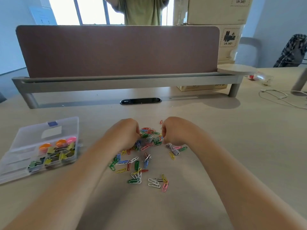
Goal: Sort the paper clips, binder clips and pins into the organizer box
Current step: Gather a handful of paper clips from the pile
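A loose pile of coloured paper clips lies in the middle of the table, with more scattered towards me. My left hand and my right hand sit on either side of the pile's far part, fingers curled down into the clips; what the fingertips hold is hidden. A blue binder clip and a silver binder clip lie among the clips. The clear organizer box stands open at the left, holding yellow and green binder clips and orange and pink round pins.
A brown desk divider on a grey rail closes the far side. A black cable port sits in the table behind the pile. A white cable lies at the right. A person in a green shirt stands beyond the divider.
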{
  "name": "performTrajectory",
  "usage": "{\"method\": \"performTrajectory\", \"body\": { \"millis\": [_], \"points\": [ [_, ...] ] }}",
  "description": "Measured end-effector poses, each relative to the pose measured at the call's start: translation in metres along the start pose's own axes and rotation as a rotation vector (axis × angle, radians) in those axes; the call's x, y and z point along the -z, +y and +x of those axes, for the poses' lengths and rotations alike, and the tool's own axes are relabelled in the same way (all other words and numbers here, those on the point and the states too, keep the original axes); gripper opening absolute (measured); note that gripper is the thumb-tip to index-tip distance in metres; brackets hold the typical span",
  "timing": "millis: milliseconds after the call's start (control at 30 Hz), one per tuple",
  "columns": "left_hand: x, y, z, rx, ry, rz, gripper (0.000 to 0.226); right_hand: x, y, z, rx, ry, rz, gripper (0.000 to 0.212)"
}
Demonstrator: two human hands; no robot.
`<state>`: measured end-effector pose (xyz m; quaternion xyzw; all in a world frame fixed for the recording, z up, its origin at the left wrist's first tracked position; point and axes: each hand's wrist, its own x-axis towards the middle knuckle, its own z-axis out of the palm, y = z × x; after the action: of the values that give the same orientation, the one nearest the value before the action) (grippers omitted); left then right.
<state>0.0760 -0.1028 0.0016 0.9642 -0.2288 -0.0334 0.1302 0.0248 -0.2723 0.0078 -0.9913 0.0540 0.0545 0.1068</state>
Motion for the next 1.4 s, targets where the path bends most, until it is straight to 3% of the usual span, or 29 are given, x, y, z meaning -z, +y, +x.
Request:
{"method": "performTrajectory", "body": {
  "millis": [67,167,233,367,500,767,900,1033,1100,1400],
  "points": [
    [-0.002,-0.001,-0.003,-0.035,-0.027,-0.021,0.008,-0.003,-0.001,0.003,-0.024,0.005,-0.037,0.007],
    [-0.005,0.001,-0.008,-0.085,-0.058,-0.059,0.007,-0.004,-0.001,0.003,-0.054,0.038,-0.069,0.017],
    [-0.007,0.001,-0.008,-0.110,-0.062,-0.056,0.004,-0.006,-0.001,0.003,-0.073,0.029,-0.070,0.009],
    [-0.012,-0.001,-0.008,-0.133,-0.039,-0.043,0.013,-0.011,-0.001,0.003,-0.087,0.023,-0.032,0.008],
    [-0.015,-0.003,-0.009,-0.152,-0.021,-0.060,0.009,-0.013,-0.006,0.004,-0.091,-0.003,-0.019,0.006],
    [-0.008,0.002,-0.012,-0.133,0.062,-0.171,0.017,-0.018,-0.009,-0.001,-0.025,0.047,-0.026,0.018],
    [-0.010,0.012,-0.009,-0.159,0.045,-0.102,0.025,-0.018,-0.009,-0.001,-0.001,0.058,-0.017,0.020],
    [-0.012,0.016,-0.004,-0.144,0.045,-0.038,0.035,-0.020,-0.007,0.000,-0.004,0.082,-0.016,0.009],
    [-0.014,0.015,0.000,-0.166,0.080,-0.015,0.039,-0.020,-0.006,0.001,-0.004,0.083,-0.004,0.016],
    [-0.018,0.015,0.005,-0.227,-0.029,0.033,0.034,-0.014,0.001,0.002,-0.025,0.063,0.050,0.022]
  ]
}}
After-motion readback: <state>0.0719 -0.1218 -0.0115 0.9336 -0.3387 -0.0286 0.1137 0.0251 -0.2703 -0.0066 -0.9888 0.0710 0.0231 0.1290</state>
